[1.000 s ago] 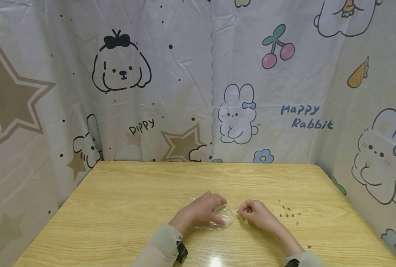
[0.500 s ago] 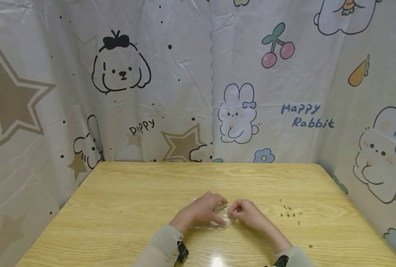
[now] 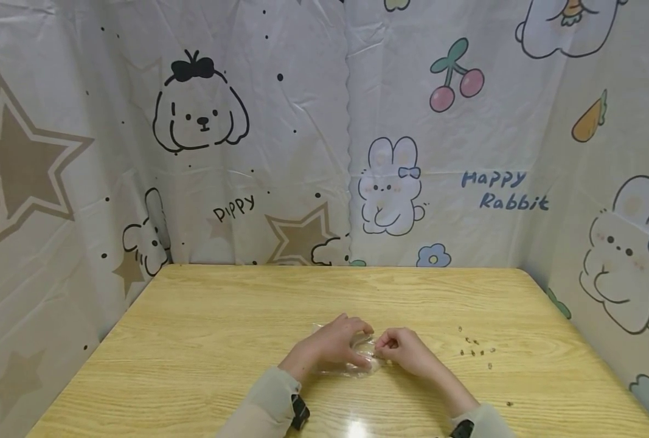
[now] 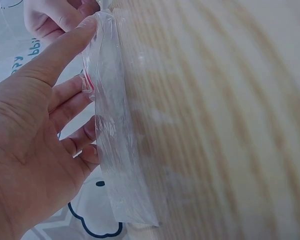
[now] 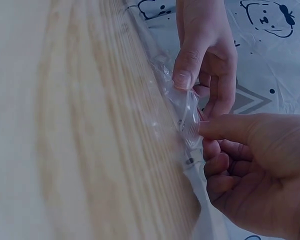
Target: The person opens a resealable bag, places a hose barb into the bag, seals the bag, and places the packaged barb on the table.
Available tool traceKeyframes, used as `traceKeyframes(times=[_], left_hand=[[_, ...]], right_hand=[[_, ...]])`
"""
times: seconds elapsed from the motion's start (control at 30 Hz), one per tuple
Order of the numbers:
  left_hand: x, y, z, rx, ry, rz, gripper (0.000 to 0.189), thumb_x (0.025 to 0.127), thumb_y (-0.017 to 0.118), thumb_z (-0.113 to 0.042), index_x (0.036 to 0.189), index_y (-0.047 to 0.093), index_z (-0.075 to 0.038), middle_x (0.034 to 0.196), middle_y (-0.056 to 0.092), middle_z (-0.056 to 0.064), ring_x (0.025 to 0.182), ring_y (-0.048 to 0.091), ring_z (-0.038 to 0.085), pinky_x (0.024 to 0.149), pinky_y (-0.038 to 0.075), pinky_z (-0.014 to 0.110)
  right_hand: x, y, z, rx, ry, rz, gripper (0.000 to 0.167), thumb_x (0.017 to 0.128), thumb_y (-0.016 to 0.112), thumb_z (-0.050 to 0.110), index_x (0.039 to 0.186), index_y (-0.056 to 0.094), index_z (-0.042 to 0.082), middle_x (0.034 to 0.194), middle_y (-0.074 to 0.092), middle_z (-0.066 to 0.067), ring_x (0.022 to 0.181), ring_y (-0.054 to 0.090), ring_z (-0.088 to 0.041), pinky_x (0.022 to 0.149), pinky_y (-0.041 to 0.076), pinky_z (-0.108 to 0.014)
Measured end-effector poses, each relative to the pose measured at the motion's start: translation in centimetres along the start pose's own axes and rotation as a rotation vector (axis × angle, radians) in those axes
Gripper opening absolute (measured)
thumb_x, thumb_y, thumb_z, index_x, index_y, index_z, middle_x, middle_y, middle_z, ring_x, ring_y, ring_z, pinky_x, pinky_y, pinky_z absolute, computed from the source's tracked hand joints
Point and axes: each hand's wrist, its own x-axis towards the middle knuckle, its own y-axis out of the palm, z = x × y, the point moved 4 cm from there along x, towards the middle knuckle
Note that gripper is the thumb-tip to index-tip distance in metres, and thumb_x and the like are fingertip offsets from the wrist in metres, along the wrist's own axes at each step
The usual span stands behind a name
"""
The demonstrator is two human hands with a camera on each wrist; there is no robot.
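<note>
In the head view my left hand (image 3: 337, 344) arches over a clear zip bag (image 3: 357, 367), holding its mouth apart between thumb and fingers. The left wrist view shows the thumb on one edge of the bag (image 4: 112, 115) and the fingers along the other, beside a red zip line. At the bag's mouth, my right hand (image 3: 403, 350) pinches thumb against forefinger. A tiny dark speck, seemingly a small brown piece (image 3: 373, 356), shows at its fingertips. In the right wrist view the right thumb (image 5: 225, 127) touches the bag's edge, and what lies between the fingertips is hidden.
Several small brown pieces (image 3: 472, 353) lie scattered on the wooden table (image 3: 220, 340) to the right of the right hand. One more piece (image 3: 510, 404) lies nearer the front edge. A printed curtain (image 3: 302, 121) encloses the back and sides.
My right hand has moved left from beside the bag to its mouth, carrying the small brown piece. The left hand and the bag have stayed in place.
</note>
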Motion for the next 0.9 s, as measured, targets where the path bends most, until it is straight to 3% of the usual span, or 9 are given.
traceKeyframes(times=[0.3, 0.53, 0.77, 0.9], left_hand=[[0.0, 0.0, 0.0, -0.007, -0.010, -0.001, 0.067, 0.075, 0.081, -0.046, 0.133, 0.058, -0.022, 0.134, 0.060, -0.008, 0.109, 0.048, 0.006, 0.100, 0.045, 0.026], [-0.1, 0.0, 0.1, -0.009, 0.006, -0.008, 0.067, 0.075, 0.081, -0.045, 0.133, 0.058, -0.020, 0.133, 0.060, -0.006, 0.107, 0.048, 0.008, 0.098, 0.046, 0.026], [-0.1, 0.1, 0.2, -0.013, -0.006, -0.011, 0.068, 0.074, 0.081, -0.046, 0.133, 0.057, -0.022, 0.140, 0.056, -0.006, 0.127, 0.047, 0.015, 0.110, 0.042, 0.032], [0.0, 0.2, 0.2, -0.015, -0.008, -0.013, 0.069, 0.074, 0.082, -0.046, 0.133, 0.057, -0.022, 0.141, 0.056, -0.006, 0.130, 0.047, 0.018, 0.111, 0.041, 0.033]], right_hand=[[-1.4, -1.6, -0.9, -0.031, 0.047, -0.045, 0.009, 0.089, 0.066, 0.008, 0.089, 0.066, 0.000, 0.078, 0.063, -0.005, 0.064, 0.050, -0.006, 0.054, 0.042, -0.018], [-3.1, -3.5, -2.2, -0.044, 0.107, -0.094, 0.011, 0.088, 0.069, 0.012, 0.090, 0.066, 0.001, 0.080, 0.064, -0.005, 0.065, 0.051, -0.006, 0.056, 0.044, -0.019], [-5.2, -5.8, -3.5, -0.087, 0.124, -0.129, 0.011, 0.089, 0.067, 0.009, 0.093, 0.066, -0.001, 0.081, 0.063, -0.006, 0.065, 0.050, -0.003, 0.057, 0.045, -0.019], [-6.5, -7.1, -4.3, -0.122, 0.173, -0.161, 0.010, 0.089, 0.067, 0.009, 0.094, 0.066, 0.000, 0.082, 0.063, -0.005, 0.065, 0.048, -0.003, 0.057, 0.044, -0.019]])
